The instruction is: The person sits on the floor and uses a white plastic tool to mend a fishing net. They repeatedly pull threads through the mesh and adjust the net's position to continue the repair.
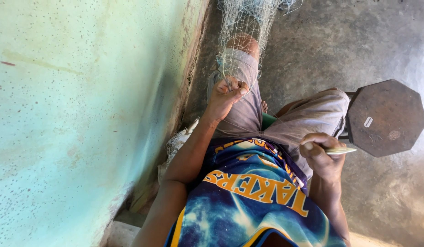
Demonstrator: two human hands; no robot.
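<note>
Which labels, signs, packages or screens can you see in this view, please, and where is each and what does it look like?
Sticker: small pale rectangle, on top of the dark eight-sided wooden stool, towards its edge nearest the person's knee.
Printed shirt: large orange block lettering with yellow trim across a blue and teal jersey, on the person's chest.
No packages, signs or screens in view.

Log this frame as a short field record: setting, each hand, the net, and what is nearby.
setting: person seated beside a green wall on a concrete floor
left hand: grip pinching the mesh of the fishing net over the knee
right hand: closed on a pale netting needle
net: stretched from the knee upward
nearby: dark octagonal wooden stool at the right
</note>
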